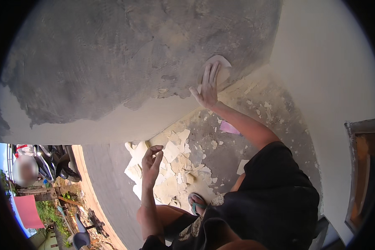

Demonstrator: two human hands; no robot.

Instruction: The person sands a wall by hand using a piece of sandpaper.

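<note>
High on the wall, my right hand (207, 89), whitened with dust, lies with its fingers stretched flat. Under those fingers is a pale, dusty sheet that looks like sandpaper (224, 61), pressed to the wall; its far edge lifts a little. The wall (112, 54) is patchy grey above and off-white along its lower strip. My left hand (152, 162) hangs in the air in front of the floor, fingers loosely bent, thumb apart, with nothing visible in it. Flakes of peeled paint (171, 166) lie below and beyond it.
A pink piece of sheet (229, 127) lies on the grey floor among scattered flakes. To the right stands a white wall (321, 62) with a wood-framed opening (364, 175). My sandalled foot (197, 203) rests on the floor. Outside at left are a person (26, 171), motorbikes (56, 162) and a blue chair (81, 238).
</note>
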